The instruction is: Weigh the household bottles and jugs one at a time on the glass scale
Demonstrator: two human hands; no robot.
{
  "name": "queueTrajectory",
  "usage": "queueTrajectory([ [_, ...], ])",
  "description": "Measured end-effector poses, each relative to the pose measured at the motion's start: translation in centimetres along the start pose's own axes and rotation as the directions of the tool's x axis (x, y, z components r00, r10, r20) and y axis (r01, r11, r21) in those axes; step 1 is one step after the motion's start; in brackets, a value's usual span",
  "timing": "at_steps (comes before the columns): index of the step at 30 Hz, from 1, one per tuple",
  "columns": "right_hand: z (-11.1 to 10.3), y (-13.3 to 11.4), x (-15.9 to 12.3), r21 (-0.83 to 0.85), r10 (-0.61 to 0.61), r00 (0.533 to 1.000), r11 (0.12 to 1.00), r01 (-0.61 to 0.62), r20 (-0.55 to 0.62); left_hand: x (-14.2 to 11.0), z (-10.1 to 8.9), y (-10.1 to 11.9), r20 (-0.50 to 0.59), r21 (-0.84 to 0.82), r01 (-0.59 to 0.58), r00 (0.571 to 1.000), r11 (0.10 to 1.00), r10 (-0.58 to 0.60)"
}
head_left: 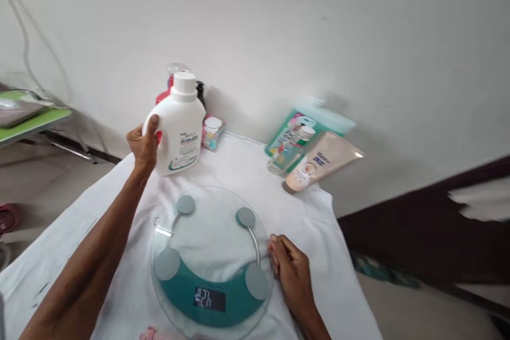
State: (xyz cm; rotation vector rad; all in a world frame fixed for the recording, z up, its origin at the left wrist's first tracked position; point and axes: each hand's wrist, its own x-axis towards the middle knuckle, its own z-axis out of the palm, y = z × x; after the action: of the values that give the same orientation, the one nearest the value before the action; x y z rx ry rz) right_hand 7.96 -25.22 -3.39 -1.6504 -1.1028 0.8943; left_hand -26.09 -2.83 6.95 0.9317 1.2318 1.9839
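My left hand (144,143) is wrapped round the handle of a white detergent bottle (183,130) with a white screw cap. The bottle is close to upright at the back left of the cloth; whether its base touches the cloth I cannot tell. In front of it lies a round glass bathroom scale (211,271) with a teal band, grey pads and a lit display (209,299). Beside the scale's right edge, my right hand (292,273) is closed, its thumb against the curled fingers, and nothing shows in it.
A white cloth (319,265) covers the table, against a wall. Behind the bottle are a red bottle (162,96), a black pump top (200,91) and a small colourful packet (212,132). At back right are a beige tube (322,162), a clear bottle (292,150) and a green pack (281,138).
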Motion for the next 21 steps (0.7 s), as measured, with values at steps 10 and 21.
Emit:
queueTrajectory([
  [10, -3.2, -5.0, 0.8, -0.183, -0.050, 0.998, 0.982, 0.055, 0.030, -7.1, -4.3, -0.1, 0.167, 0.614, -0.500, 0.839, 0.611, 0.518],
  [21, -5.7, -8.1, 19.4, -0.073, -0.152, 0.746, 0.988, 0.138, -0.649, -12.5, -7.3, -2.8, 0.499, 0.320, 0.146, 0.814, 0.936, -0.298],
])
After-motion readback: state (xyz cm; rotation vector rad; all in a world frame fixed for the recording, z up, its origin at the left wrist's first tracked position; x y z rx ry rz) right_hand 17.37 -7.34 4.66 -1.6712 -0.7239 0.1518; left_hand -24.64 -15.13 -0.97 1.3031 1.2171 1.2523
